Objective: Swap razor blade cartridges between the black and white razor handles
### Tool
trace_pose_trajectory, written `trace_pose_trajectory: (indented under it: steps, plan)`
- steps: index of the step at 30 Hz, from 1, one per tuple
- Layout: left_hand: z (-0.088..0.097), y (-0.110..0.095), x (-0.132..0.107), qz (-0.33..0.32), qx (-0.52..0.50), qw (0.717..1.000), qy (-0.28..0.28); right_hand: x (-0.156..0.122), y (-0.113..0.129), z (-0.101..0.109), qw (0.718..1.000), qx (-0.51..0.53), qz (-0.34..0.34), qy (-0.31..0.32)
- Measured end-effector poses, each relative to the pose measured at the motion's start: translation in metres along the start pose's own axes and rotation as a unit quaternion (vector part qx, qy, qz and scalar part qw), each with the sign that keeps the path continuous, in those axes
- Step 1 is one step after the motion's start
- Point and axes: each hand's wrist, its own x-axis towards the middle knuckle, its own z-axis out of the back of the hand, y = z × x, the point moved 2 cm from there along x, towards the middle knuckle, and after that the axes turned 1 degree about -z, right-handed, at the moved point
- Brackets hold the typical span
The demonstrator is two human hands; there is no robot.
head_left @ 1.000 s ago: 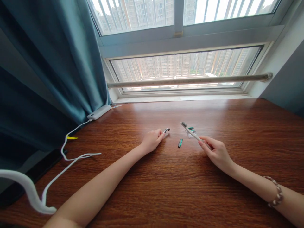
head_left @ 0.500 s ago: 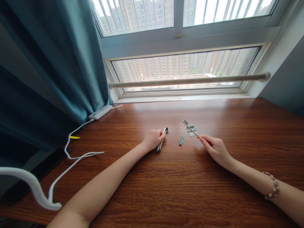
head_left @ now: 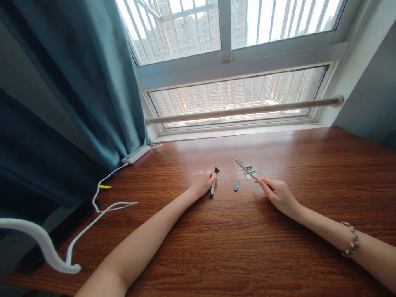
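My left hand (head_left: 201, 183) is closed around the middle of a razor (head_left: 212, 189) with a dark head and a silver-and-black handle. In my right hand (head_left: 280, 195), thumb and fingers pinch the end of a pale toothbrush (head_left: 246, 168), its head pointing to the far left; the bristles hardly show. A green-and-black razor blade cartridge (head_left: 236, 186) lies loose on the table between my hands. Partly behind the toothbrush is a clear plastic pack (head_left: 254, 175) with green-and-black cartridges in it.
Everything lies on a brown wooden table (head_left: 198, 247). At left are a white power strip (head_left: 136, 154), a white cable (head_left: 95, 194), a yellow strip (head_left: 105, 187) and a curved white stand (head_left: 40, 237). A blue curtain (head_left: 93, 82) hangs beside the barred window (head_left: 241, 90).
The toothbrush has turned in my right hand, so its bristles show less. The razor in my left hand has swung to a steeper angle. The whole view has tilted slightly.
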Motion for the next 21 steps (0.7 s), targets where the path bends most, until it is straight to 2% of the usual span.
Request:
trace_pose_trajectory:
  steps: [4, 7, 8, 9, 10, 11, 13, 16, 18, 21]
  plan:
    - [0.012, -0.015, -0.014, -0.007, -0.068, 0.998, -0.01, -0.004, 0.011, -0.003, 0.998, 0.051, -0.046, 0.011]
    - [0.015, -0.043, -0.036, -0.047, -0.181, 0.982, 0.036, -0.01, 0.034, -0.01, 0.988, 0.122, -0.077, 0.058]
    - [0.013, -0.055, -0.044, -0.069, -0.331, 0.936, 0.1, -0.012, 0.043, -0.013, 0.986, 0.136, -0.069, 0.067]
    - [0.012, -0.065, -0.053, -0.083, -0.452, 0.875, 0.152, -0.015, 0.053, -0.015, 0.985, 0.145, -0.055, 0.081]
    - [0.011, -0.074, -0.061, -0.087, -0.53, 0.823, 0.184, -0.019, 0.062, -0.018, 0.983, 0.151, -0.033, 0.103]
    - [0.011, -0.08, -0.067, -0.081, -0.578, 0.789, 0.194, -0.022, 0.069, -0.021, 0.979, 0.156, -0.012, 0.129]
    - [0.011, -0.086, -0.074, -0.064, -0.626, 0.747, 0.215, -0.028, 0.077, -0.024, 0.974, 0.151, 0.006, 0.168]
    - [0.014, -0.081, -0.072, -0.021, -0.678, 0.701, 0.22, -0.026, 0.074, -0.023, 0.968, 0.136, 0.036, 0.207]
    - [0.017, -0.072, -0.064, 0.009, -0.715, 0.673, 0.186, -0.015, 0.065, -0.021, 0.974, 0.111, 0.054, 0.188]
    - [0.02, -0.06, -0.052, 0.046, -0.749, 0.648, 0.129, 0.008, 0.047, -0.025, 0.991, 0.039, 0.031, 0.126]
